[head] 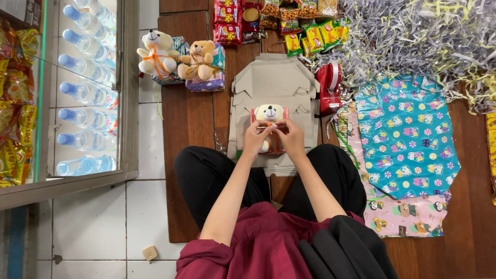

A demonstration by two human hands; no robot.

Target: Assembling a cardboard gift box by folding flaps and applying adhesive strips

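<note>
Both hands met over a small cream teddy bear (269, 114) that lay on a stack of flat grey cardboard (274, 82) on the wooden floor (188, 124). The left hand (255, 138) and right hand (291, 138) each pinched the orange ribbon (270, 127) across the bear's body. A red tape dispenser (328, 88) stood just beside the cardboard's right edge, with patterned wrapping paper (405, 134) spread further right.

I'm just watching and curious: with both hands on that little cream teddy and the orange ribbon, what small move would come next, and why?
Probably pulling the orange ribbon snug into a knot. Both the left hand and right hand pinch it in front of the cream teddy, which sits on a pink packet. The two finished bears nearby already wear tied ribbons across their packets.
</note>
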